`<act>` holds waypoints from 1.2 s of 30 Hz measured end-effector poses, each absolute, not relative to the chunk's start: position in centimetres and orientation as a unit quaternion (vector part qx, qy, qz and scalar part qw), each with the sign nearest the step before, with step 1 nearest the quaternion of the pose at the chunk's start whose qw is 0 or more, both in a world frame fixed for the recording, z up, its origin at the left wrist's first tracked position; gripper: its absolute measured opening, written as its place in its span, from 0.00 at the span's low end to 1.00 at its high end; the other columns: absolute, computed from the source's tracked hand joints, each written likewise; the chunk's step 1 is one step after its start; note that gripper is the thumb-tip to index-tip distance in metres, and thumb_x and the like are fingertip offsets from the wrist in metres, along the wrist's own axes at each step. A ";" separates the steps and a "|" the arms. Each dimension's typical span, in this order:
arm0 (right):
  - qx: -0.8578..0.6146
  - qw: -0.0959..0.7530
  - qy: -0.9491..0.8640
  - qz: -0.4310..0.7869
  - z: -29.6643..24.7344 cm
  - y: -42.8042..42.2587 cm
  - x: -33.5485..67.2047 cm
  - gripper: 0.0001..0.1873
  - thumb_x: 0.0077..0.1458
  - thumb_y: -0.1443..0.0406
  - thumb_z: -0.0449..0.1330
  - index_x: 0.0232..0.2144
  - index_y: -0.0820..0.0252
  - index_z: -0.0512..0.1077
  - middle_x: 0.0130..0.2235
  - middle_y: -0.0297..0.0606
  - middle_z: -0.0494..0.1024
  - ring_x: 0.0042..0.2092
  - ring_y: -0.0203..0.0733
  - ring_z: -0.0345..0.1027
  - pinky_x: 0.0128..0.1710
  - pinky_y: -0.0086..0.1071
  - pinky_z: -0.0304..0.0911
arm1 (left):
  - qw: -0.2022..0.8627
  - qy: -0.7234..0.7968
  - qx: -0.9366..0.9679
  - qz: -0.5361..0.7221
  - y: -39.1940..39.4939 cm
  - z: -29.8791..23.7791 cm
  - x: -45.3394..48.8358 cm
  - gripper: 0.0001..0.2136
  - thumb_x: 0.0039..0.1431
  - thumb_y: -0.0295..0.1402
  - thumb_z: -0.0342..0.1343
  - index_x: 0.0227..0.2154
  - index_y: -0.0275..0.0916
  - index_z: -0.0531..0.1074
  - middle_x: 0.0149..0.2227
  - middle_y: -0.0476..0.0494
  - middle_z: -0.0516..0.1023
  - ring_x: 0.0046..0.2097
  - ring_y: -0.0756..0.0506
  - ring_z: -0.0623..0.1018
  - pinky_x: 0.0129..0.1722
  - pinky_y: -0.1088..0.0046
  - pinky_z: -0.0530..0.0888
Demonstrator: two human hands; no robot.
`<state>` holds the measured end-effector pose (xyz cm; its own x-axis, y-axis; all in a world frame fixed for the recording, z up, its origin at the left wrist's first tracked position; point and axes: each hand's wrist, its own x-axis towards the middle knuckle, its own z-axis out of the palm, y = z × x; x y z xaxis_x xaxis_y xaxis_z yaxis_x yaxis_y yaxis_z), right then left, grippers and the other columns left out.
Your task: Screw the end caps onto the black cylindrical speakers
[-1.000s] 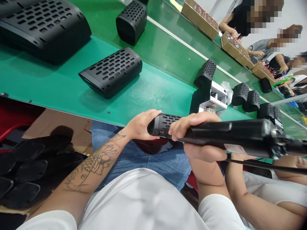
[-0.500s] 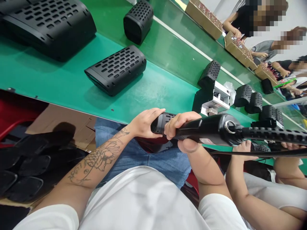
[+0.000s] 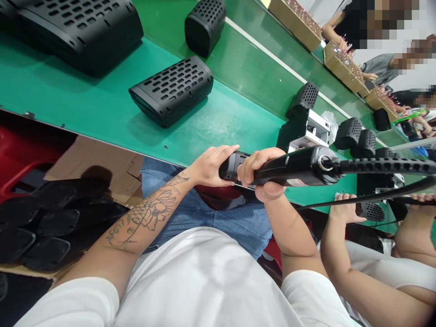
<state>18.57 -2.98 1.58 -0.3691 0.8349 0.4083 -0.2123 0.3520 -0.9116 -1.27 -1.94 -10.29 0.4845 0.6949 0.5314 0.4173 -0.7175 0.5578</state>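
Wht tee [image 3: 207, 277], blu jeans [image 3: 238, 225]

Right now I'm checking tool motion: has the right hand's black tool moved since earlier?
Yes: in view, the black tool has shifted left, judged against the black-and-white unit.

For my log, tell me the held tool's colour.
The held tool is mostly black; the head view shows it best.
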 end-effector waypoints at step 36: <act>-0.450 0.731 -0.495 0.132 4.6 4.9 38.3 0.34 0.62 0.29 0.66 0.39 0.50 0.72 0.20 0.22 0.69 0.17 0.39 0.65 0.20 0.35 0.65 | 0.035 0.272 0.955 0.113 -2.0 0.7 7.8 0.45 0.55 0.46 0.80 0.73 0.30 0.77 0.64 0.18 0.83 0.65 0.17 0.81 0.72 0.31 0.73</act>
<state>38.33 4.90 4.60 0.4750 0.6390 0.6050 0.2525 0.5597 -0.7893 7.85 -1.98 0.67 0.8261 0.5279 0.1970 0.5123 -0.8493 0.1274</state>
